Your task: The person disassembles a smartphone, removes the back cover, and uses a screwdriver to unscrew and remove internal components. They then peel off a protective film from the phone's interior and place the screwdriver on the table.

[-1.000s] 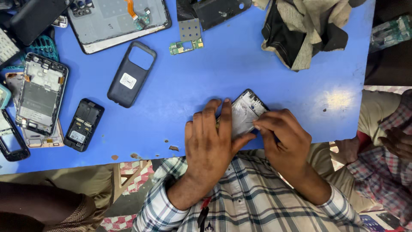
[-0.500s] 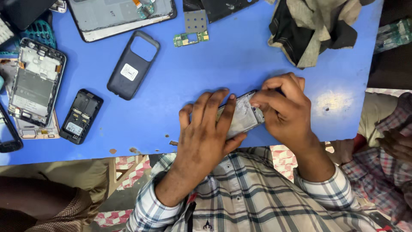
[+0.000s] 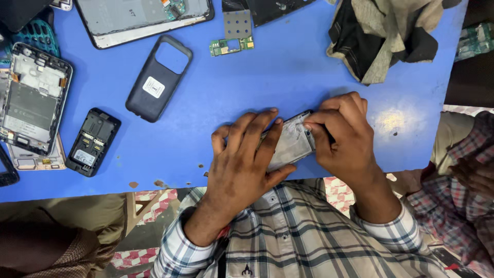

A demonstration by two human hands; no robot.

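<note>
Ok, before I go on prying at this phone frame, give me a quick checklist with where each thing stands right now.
1. Left hand steadying the phone frame: ok, its fingers lie flat across it.
2. Right hand gripping the frame's far end: ok, fingertips pinch the upper edge.
3. Frame supported by the blue table: ok, it lies near the front edge but on the surface.
4. Working room around the hands: ok, the dark back cover and small circuit board lie apart from them.
5. Cloth away from the work: ok.
6. Whether any part has lifted or come loose: cannot tell, the fingers hide it.
</note>
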